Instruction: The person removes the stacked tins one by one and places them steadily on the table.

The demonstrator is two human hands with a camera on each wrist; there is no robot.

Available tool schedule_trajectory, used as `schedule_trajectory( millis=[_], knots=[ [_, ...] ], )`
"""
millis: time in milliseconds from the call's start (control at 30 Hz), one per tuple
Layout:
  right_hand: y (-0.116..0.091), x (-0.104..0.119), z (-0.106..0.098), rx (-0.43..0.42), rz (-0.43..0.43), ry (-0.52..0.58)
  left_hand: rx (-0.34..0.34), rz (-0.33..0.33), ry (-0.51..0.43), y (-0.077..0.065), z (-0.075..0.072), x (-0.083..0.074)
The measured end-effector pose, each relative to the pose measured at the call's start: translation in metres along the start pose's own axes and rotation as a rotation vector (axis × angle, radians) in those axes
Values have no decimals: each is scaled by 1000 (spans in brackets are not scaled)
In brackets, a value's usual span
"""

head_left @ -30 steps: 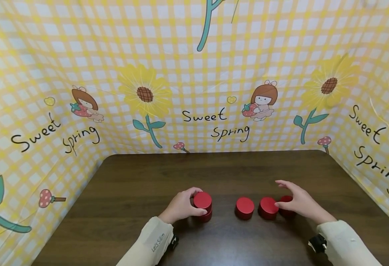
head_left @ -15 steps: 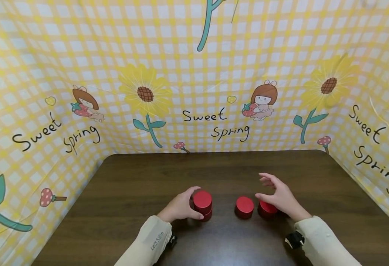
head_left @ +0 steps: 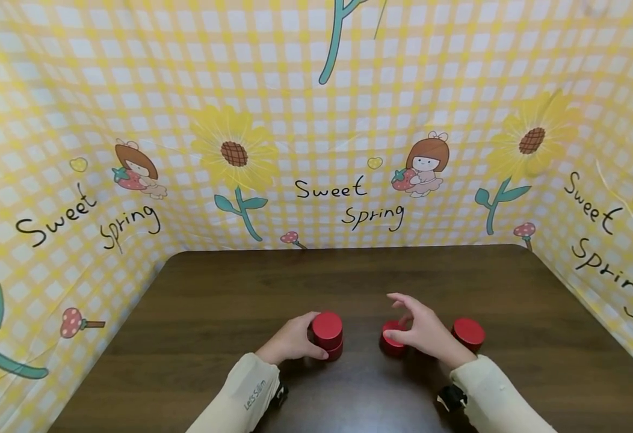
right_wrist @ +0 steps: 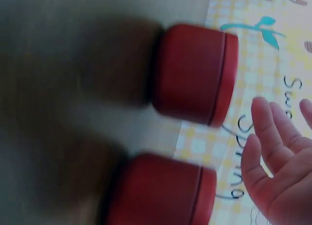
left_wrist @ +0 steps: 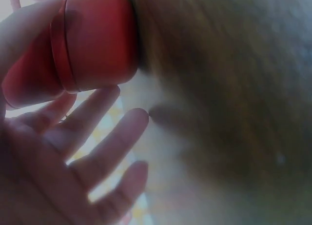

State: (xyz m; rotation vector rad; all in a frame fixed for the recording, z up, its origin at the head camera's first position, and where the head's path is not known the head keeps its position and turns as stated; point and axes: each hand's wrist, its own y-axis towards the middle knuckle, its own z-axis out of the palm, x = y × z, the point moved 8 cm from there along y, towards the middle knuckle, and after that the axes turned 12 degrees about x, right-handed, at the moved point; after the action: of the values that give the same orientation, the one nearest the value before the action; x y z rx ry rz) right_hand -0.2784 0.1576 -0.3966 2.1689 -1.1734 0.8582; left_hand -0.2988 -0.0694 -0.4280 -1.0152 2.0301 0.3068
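Observation:
In the head view my left hand (head_left: 292,339) holds a stack of two round red tins, thumb on the near side and fingers behind. The upper tin (head_left: 328,326) sits on the lower tin (head_left: 335,351); the left wrist view shows the thumb along the upper tin (left_wrist: 34,76). My right hand (head_left: 423,332) hovers with spread fingers above a single tin (head_left: 390,345), its thumb overlapping that tin's top. Another tin (head_left: 469,332) stands right of the hand. Two lidded tins, a farther one (right_wrist: 192,73) and a nearer one (right_wrist: 158,193), appear in the right wrist view beside the raised fingers.
A dark wooden table (head_left: 230,288) carries the tins. Yellow checked cloth (head_left: 316,132) with printed flowers and lettering rises along its back and both sides.
My right hand has moved left across the row, from the rightmost tin to over the tin nearest the stack, uncovering the rightmost one. The left hand stays around the stack.

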Motion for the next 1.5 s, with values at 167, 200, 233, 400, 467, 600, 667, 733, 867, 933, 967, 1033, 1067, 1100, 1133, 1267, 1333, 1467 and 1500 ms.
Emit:
schedule_trajectory(
  millis=[167, 200, 233, 400, 467, 600, 667, 733, 867, 933, 967, 1033, 1067, 1100, 1133, 1267, 1333, 1467, 1500],
  knots=[
    [5, 1, 23, 84, 23, 24, 32, -23, 8, 0, 3, 5],
    [7, 2, 27, 97, 23, 28, 36, -27, 2, 0, 4, 7],
    [8, 4, 30, 109, 21, 29, 37, -26, 0, -1, 4, 8],
    [19, 15, 41, 139, 51, -26, 36, -28, 5, -1, 5, 9],
    [25, 19, 44, 149, 90, -65, 33, -34, 10, -1, 5, 9],
    [33, 26, 53, 169, 147, -123, 30, -41, 20, -1, 4, 9],
    [36, 30, 57, 170, 151, -132, 32, -42, 30, -1, 4, 9],
    [37, 33, 60, 164, 146, -135, 33, -45, 41, -1, 4, 10],
    [40, 37, 64, 160, 131, -141, 29, -51, 68, 0, 5, 10],
    [41, 38, 66, 167, 131, -140, 24, -52, 85, 0, 4, 9],
    [42, 38, 68, 173, 135, -138, 22, -53, 94, 0, 4, 9],
    [43, 37, 70, 183, 145, -131, 18, -56, 113, 1, 3, 9],
    [44, 37, 71, 185, 148, -129, 15, -54, 119, 1, 2, 9],
    [44, 37, 71, 184, 148, -129, 11, -55, 128, 2, 2, 8],
    [45, 37, 71, 181, 148, -125, 7, -56, 133, 2, 1, 8],
    [47, 38, 69, 155, 137, -129, -10, -53, 150, 4, -1, 4],
    [48, 39, 69, 140, 126, -133, -14, -59, 157, 5, -2, 4],
    [49, 41, 69, 116, 107, -156, -17, -70, 173, 6, -3, 2],
    [50, 42, 70, 113, 104, -157, -16, -72, 173, 6, -3, 2]
  ],
)
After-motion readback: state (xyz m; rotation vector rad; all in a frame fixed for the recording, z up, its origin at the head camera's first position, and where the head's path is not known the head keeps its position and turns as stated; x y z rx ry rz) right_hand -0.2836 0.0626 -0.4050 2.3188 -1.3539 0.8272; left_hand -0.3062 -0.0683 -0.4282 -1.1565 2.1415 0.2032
